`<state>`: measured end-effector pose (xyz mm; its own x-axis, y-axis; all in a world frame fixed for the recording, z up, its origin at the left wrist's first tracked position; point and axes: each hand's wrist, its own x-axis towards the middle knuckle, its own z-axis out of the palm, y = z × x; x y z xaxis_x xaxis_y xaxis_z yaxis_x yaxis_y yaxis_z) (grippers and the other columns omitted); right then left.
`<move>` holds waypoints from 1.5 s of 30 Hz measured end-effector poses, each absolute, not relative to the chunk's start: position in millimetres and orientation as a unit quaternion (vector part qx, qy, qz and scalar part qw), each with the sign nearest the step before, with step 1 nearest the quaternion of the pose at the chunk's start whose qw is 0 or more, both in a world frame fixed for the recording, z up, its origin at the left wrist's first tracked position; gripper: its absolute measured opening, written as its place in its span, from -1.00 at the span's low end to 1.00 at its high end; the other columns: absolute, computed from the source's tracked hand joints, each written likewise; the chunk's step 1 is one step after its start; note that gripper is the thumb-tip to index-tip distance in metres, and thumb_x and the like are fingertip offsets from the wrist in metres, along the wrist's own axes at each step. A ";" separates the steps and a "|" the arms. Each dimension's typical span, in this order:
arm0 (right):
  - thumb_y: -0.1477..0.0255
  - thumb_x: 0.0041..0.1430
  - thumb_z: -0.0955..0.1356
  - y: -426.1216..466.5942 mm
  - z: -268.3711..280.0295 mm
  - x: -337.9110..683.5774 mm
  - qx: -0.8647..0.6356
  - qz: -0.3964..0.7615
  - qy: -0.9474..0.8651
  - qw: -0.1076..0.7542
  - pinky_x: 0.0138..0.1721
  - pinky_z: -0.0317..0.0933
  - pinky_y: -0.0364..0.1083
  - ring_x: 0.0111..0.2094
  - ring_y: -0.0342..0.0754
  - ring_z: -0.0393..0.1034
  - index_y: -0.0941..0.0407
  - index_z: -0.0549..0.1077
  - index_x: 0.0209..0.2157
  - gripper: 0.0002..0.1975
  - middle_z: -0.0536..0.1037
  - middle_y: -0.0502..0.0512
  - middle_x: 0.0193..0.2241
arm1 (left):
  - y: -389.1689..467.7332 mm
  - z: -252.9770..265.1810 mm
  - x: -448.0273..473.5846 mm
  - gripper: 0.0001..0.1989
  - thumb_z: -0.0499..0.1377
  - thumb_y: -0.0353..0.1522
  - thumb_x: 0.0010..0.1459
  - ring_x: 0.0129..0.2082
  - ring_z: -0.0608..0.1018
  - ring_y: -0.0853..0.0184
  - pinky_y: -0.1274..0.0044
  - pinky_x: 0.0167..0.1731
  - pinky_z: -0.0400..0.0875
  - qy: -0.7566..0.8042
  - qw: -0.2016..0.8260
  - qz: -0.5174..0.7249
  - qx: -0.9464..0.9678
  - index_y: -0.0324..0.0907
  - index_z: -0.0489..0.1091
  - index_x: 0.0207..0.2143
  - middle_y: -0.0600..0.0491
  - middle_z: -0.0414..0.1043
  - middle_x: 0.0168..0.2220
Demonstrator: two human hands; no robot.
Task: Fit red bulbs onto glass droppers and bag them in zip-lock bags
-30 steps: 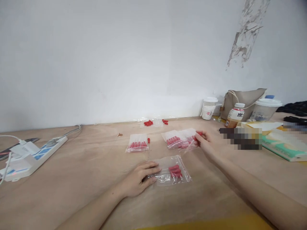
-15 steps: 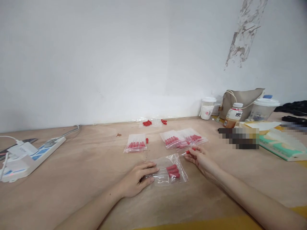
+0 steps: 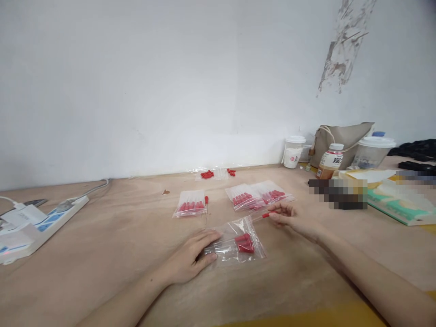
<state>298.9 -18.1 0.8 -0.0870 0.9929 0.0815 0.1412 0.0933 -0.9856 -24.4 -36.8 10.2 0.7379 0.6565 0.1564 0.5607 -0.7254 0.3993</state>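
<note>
My left hand [image 3: 195, 255] lies with fingers stretched and thumb apart on the left end of a clear zip bag [image 3: 227, 261]. Inside this bag are several glass droppers with red rubber bulbs [image 3: 245, 244], the bulbs toward the bag's right side. In the thumb and fingers of my right hand [image 3: 284, 217] is another dropper [image 3: 266, 215], pinched at its red bulb. Its clear tube points left to the bag's upper right corner; whether the tip is inside I cannot tell. Just beyond my left hand, a single dropper [image 3: 206, 200] lies on the table.
A filled bag of droppers [image 3: 190, 205] lies at centre left, with two more bags [image 3: 242, 198] overlapping to the right. Loose red bulbs [image 3: 207, 174] rest by the wall. A power strip [image 3: 64, 222] stands left. Cups, a drink bottle [image 3: 331, 162] and a tissue pack [image 3: 402, 204] are right.
My right hand has shifted slightly, with its fingers opened out a little more around the pinched dropper. The left hand stays on the bag. The whole view has moved slightly.
</note>
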 end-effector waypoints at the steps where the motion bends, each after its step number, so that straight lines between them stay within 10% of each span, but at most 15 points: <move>1: 0.24 -0.18 0.42 -17.0 2.7 303.5 -0.491 0.467 -0.555 0.482 -0.44 0.21 -0.19 -0.52 -0.22 0.28 0.15 0.35 -0.45 -0.69 0.42 -0.05 -0.55 | -36.5 10.0 -24.3 -0.58 -0.03 -0.25 0.19 0.10 0.19 0.27 0.34 0.07 0.08 0.332 0.165 0.144 0.918 -0.03 0.06 0.12 0.06 0.13 0.12; 9: 0.31 -0.16 0.43 -6.8 1.5 312.0 -0.472 0.500 -0.403 0.604 -0.43 0.32 -0.21 -0.53 -0.21 0.36 0.12 0.34 -0.53 -0.78 0.44 -0.04 -0.57 | -36.5 9.8 -23.7 -0.59 -0.02 -0.26 0.19 0.10 0.19 0.26 0.35 0.07 0.10 0.325 0.171 0.154 0.917 -0.02 0.10 0.10 0.08 0.16 0.10; 25: 0.39 -0.14 0.42 -30.1 -11.8 259.6 -0.446 0.599 -0.377 0.548 -0.35 0.32 -0.14 -0.45 -0.15 0.41 0.13 0.31 -0.50 -0.79 0.48 0.02 -0.51 | -36.6 9.3 -23.6 -0.58 -0.02 -0.27 0.19 0.08 0.21 0.26 0.35 0.05 0.11 0.331 0.162 0.153 0.917 -0.03 0.07 0.11 0.06 0.16 0.10; 30: 0.32 -0.22 0.44 -32.2 -14.0 249.3 -0.479 0.521 -0.511 0.489 -0.58 0.16 -0.23 -0.61 -0.24 0.26 0.15 0.36 -0.51 -0.75 0.43 -0.06 -0.61 | -37.7 9.8 -22.8 -0.58 -0.02 -0.27 0.19 0.08 0.21 0.27 0.38 0.05 0.11 0.331 0.161 0.155 0.917 -0.03 0.06 0.11 0.07 0.16 0.10; 45: 0.39 -0.08 0.35 -18.7 -15.6 243.9 -0.418 0.267 -0.752 0.435 -0.43 0.14 -0.17 -0.45 -0.13 0.24 0.10 0.49 -0.49 -0.91 0.39 0.03 -0.49 | -37.0 9.7 -21.5 -0.60 -0.02 -0.28 0.19 0.07 0.22 0.25 0.35 0.05 0.11 0.321 0.154 0.161 0.921 -0.02 0.10 0.09 0.07 0.18 0.08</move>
<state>243.9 -18.7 -15.6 -0.2724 0.8602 0.4311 0.3956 0.5085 -0.7648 -21.5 -37.0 9.7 0.7419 0.6405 0.1983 0.5415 -0.7468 0.3861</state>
